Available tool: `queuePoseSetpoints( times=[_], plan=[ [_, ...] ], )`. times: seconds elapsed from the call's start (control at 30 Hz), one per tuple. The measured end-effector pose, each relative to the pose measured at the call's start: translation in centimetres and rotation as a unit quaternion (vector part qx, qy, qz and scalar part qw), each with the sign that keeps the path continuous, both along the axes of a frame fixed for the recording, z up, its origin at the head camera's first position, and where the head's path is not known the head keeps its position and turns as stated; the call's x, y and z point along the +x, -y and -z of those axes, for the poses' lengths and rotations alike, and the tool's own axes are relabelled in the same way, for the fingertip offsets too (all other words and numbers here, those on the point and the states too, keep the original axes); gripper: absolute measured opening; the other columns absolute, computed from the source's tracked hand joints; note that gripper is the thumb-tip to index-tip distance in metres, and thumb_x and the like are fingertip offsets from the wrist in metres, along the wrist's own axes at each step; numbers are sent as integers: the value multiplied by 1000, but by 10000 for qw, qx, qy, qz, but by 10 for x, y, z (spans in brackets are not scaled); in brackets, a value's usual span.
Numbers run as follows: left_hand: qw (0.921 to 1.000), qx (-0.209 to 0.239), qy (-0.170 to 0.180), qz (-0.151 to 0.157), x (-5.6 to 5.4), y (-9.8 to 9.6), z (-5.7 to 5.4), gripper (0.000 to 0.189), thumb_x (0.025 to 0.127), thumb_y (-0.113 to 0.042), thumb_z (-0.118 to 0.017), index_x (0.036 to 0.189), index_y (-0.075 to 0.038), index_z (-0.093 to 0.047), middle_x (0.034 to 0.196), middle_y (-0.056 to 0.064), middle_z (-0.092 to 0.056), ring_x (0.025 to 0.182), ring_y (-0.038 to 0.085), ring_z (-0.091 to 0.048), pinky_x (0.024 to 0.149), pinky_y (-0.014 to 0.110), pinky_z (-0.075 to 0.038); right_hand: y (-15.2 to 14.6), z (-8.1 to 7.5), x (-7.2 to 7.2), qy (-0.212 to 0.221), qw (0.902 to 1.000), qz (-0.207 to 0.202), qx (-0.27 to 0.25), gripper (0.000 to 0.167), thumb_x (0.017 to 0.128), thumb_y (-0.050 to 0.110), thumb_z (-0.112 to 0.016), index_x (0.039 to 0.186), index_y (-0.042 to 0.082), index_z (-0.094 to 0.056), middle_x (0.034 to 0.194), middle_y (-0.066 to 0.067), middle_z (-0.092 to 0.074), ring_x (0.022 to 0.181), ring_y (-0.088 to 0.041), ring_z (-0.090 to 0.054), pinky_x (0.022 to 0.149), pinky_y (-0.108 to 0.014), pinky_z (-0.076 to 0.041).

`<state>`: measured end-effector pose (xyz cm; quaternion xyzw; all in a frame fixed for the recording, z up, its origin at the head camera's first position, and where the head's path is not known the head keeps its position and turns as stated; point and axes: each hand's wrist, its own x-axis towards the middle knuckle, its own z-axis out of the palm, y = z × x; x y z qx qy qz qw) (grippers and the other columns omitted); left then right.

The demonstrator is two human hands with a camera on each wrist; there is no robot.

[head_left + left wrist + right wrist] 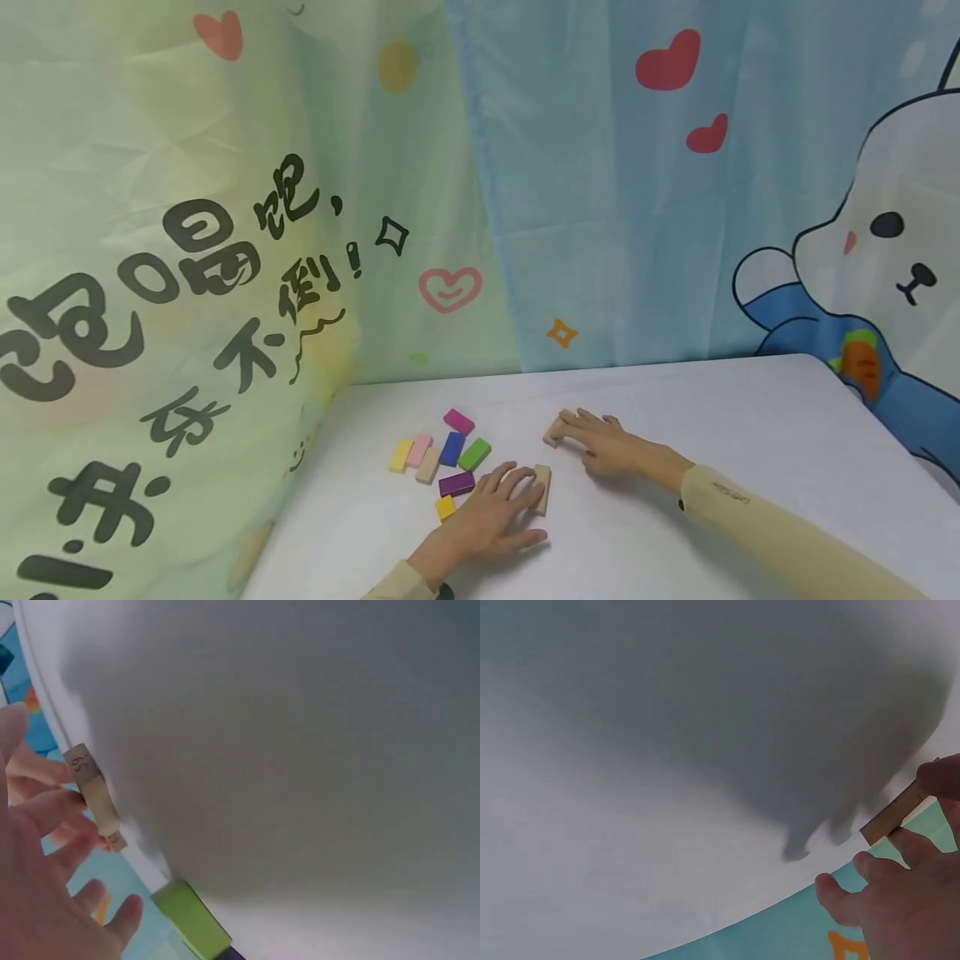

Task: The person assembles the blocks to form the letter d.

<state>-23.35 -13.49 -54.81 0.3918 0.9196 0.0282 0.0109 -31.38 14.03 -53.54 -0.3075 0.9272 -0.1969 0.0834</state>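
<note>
In the head view, my left hand [491, 512] is low over the table with fingers spread. Its fingertips rest at a plain wooden block [542, 490], and the thumb stands away from it. My right hand [611, 442] reaches in from the right, its fingers extended over a second plain wooden block [553, 432], thumb apart. The right wrist view has this block [896, 814] between two of the hand's digits. In the left wrist view, fingers of the left hand [45, 855] touch a wooden block [97, 799] with a printed mark on its end.
Left of the hands lie several coloured blocks: magenta [459, 421], blue [452, 448], green [475, 454], purple [457, 484], pink [419, 450] and yellow [401, 456], plus another plain wooden one [427, 466]. A printed curtain [600, 208] hangs behind the white table [712, 408].
</note>
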Motion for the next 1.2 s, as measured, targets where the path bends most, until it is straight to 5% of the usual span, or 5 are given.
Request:
queuePoseSetpoints(
  times=[0.2,0.57,1.2],
  plan=[
    [9999,101,125,-7,5,-11,6,73,100,-69,-32,159,-26,-31,164,-1,-33,150,31,-31,116,51,-39,-7,-5,8,-52,9998,-170,-105,53,88,-4,-55,134,21,-54,161,-19,-34,146,-56,-25,104,-83,-21],
    [9991,-168,389,-99,18,-39,-3,79,97,-73,-33,159,-25,-30,165,-5,-31,147,26,-38,112,47,-43,-31,-2,14,72,9989,-417,-220,50,87,1,-58,132,23,-54,161,-21,-33,146,-54,-27,103,-83,-20],
    [9959,-475,722,-258,12,-78,-4,83,93,-79,-31,161,-32,-21,168,-11,-17,153,23,-28,116,45,-39,-51,-5,16,205,9956,-748,-524,42,87,1,-59,123,23,-58,160,-20,-35,146,-55,-26,102,-82,-22]
  ],
)
